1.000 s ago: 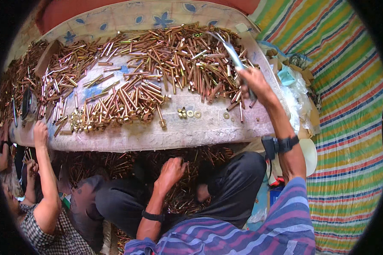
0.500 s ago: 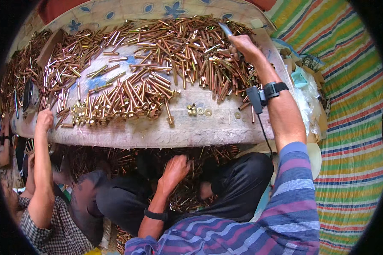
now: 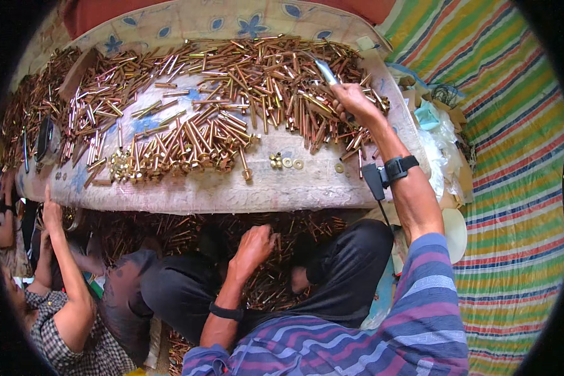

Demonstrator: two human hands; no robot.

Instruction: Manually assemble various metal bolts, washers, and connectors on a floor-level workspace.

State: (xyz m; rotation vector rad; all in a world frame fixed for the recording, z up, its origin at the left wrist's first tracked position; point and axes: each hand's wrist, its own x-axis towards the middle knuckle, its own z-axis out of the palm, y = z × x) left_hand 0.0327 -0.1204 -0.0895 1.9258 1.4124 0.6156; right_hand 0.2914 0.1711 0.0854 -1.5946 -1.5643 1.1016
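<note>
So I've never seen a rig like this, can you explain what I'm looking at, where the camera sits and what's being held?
There's no robot here: a person works with bare hands. The wide fisheye camera is worn on their head, looking down, so straight edges bend and the corners go black.

In front is a pale, padded, patterned work surface, heaped with long, copper-coloured metal bolts. Near its front edge lie small, brass-coloured metal nuts and flat, round metal washers.

The right hand holds a slim, pale blue and silvery tool; its kind is unclear. The left hand is loosely curled below the front edge, with nothing visibly held.

At left sits a co-worker in a black-and-white checked shirt.
</note>
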